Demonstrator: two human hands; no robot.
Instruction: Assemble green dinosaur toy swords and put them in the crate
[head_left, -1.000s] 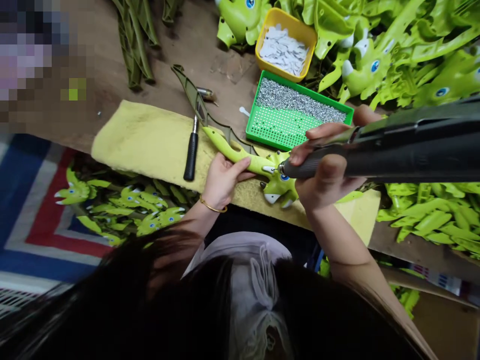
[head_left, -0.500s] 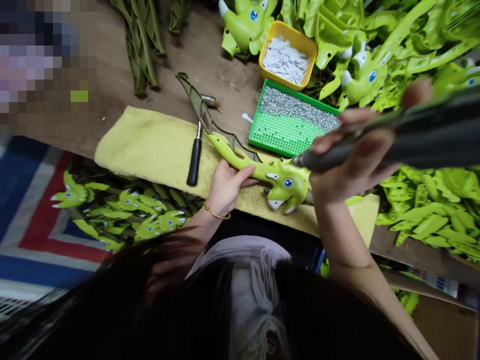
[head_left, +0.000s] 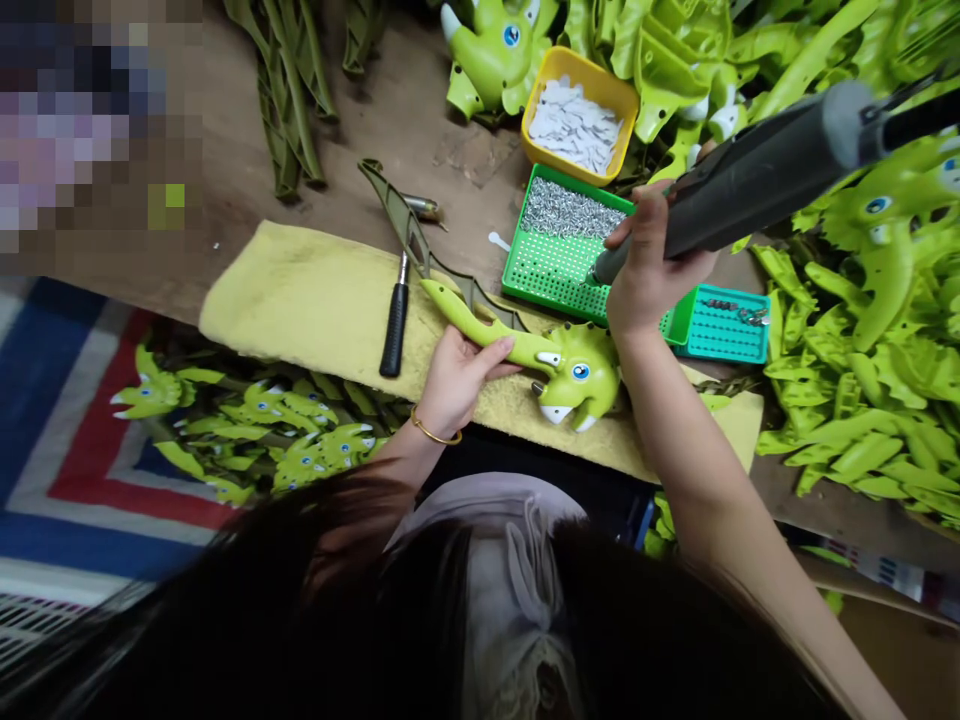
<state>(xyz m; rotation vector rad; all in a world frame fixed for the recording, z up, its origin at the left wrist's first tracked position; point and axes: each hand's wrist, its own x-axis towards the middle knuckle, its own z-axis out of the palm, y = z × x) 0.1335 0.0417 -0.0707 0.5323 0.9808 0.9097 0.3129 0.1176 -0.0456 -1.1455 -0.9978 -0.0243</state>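
My left hand is closed on the neck-like handle of a lime-green plastic dinosaur toy, whose horned head with a blue eye points right. A dark olive wing-shaped strip runs along the toy's far side. My right hand is wrapped round a dark grey power screwdriver, held tilted. Its tip is over the perforated part of a green tray, where small silver screws are heaped along the far side. Whether the tip touches the tray I cannot tell.
A yellow cloth lies under the toy, with a black-handled tool on it. Beyond are a yellow tub of white pieces and olive strips. A teal tray and piled green parts are at right; toys lie lower left.
My right hand has moved the power screwdriver from the dinosaur's head up and away to the green screw tray. My left hand keeps its hold on the toy.
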